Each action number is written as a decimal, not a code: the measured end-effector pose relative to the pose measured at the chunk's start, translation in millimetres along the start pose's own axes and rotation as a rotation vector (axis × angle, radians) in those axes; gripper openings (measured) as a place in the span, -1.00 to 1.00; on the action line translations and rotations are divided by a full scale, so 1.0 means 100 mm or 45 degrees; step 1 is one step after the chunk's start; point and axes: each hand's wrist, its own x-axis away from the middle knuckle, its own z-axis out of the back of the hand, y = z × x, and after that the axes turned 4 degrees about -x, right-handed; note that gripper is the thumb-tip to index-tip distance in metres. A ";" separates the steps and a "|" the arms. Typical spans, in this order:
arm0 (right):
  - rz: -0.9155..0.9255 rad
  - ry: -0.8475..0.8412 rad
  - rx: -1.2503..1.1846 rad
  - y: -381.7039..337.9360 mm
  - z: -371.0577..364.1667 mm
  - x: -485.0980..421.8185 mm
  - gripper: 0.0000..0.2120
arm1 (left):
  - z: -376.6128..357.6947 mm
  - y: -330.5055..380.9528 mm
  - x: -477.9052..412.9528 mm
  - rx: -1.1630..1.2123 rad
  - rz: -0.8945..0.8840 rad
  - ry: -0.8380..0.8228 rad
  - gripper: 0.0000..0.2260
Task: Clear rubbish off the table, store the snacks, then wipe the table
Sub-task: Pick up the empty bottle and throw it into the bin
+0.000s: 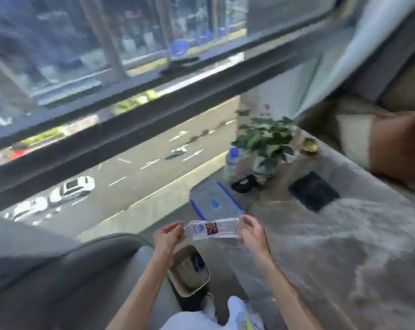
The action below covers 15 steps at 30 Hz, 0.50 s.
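The table [344, 234] carries 1 lidded box [215, 203], 1 dark cloth [313, 190] and 1 capped bottle [232, 160]; storing and wiping appear undone. Just off the table's edge, above the bin [189, 272], your left hand [168, 236] and right hand [251, 229] each grip 1 end of the clear bottle [211, 231].

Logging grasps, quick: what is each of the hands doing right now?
Left hand: grips the neck end of the clear plastic water bottle.
Right hand: grips that bottle's base end.
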 end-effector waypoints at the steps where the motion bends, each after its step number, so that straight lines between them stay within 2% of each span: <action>1: 0.000 -0.060 0.056 -0.05 -0.20 -0.03 -0.73 | 0.19 0.00 0.01 0.051 0.005 0.085 -0.81; 8: -0.204 -0.530 0.435 -0.12 -0.96 -0.13 -0.67 | 0.87 -0.33 0.34 0.301 0.065 0.572 -0.87; 11: -0.254 -0.724 0.435 0.01 -1.16 -0.15 -0.57 | 1.09 -0.51 0.47 0.400 0.095 0.625 -0.85; 15: -0.307 -0.863 0.436 0.17 -1.38 -0.07 -0.51 | 1.29 -0.68 0.53 0.493 0.135 0.636 -0.81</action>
